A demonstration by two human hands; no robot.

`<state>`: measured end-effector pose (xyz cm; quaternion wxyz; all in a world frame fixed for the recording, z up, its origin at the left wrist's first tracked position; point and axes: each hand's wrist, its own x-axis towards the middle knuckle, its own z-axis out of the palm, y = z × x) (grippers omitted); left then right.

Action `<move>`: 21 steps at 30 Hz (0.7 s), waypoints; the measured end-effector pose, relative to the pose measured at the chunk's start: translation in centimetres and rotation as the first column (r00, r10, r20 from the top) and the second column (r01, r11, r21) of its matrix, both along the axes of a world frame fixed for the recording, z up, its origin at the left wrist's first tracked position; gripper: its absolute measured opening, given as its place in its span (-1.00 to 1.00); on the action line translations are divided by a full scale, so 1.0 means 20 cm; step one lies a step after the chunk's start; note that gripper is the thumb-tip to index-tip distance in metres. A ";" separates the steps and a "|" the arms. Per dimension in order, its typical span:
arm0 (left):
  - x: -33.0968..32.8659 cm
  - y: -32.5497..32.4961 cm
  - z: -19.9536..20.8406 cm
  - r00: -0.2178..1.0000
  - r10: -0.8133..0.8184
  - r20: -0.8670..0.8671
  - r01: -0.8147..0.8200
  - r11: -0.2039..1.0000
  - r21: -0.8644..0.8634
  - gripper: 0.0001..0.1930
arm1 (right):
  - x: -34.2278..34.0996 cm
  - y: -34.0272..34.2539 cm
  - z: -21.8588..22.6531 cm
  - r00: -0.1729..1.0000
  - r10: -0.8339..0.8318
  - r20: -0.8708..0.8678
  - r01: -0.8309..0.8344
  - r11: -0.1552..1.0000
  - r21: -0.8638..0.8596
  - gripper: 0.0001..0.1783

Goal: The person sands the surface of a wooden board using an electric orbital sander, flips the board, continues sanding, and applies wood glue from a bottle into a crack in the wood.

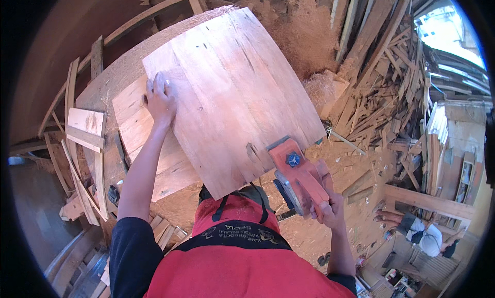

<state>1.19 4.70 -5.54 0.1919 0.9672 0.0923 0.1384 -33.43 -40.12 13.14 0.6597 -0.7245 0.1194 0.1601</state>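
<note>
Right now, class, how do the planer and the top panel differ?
The planer is orange, the top panel pale wood. The planer is much smaller than the top panel. The right hand grips the planer; the left hand rests on the top panel. Both have a hand on them.

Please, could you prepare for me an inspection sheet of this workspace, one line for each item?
Surface: brown wooden work surface under the panels, shavings along its far edge.
Job's things: large pale rectangular wooden panel, partly covering a second pale wooden panel; orange-red handheld power planer, its front over the large panel's near right corner area.
Clutter: heap of brown wood offcuts at right; sawdust on the brown floor.
Hands: left hand rests at the large panel's left edge; right hand grips the planer's rear handle.
Cables: nothing seen that is clearly a power cord.
Surroundings: another person in a white shirt, lower right.
</note>
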 end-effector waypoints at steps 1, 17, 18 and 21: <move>-0.01 0.01 0.00 1.000 -0.005 -0.003 0.005 1.000 0.002 -0.47 | 0.03 0.02 0.01 1.000 -0.002 -0.010 0.002 1.000 -0.012 -0.49; -0.03 -0.01 0.09 1.000 -0.005 -0.030 0.003 0.999 -0.048 -0.49 | 1.51 0.66 -0.07 0.999 0.022 0.039 -0.025 0.996 0.084 -0.56; -0.03 -0.01 0.09 0.999 -0.018 -0.036 0.016 0.999 -0.046 -0.50 | 1.61 0.70 -0.08 0.998 0.034 0.054 -0.039 0.995 0.093 -0.53; -0.03 -0.02 0.09 0.999 -0.011 -0.036 0.009 0.999 -0.049 -0.51 | 1.88 0.81 -0.14 0.990 0.065 0.129 -0.076 0.994 0.082 -0.48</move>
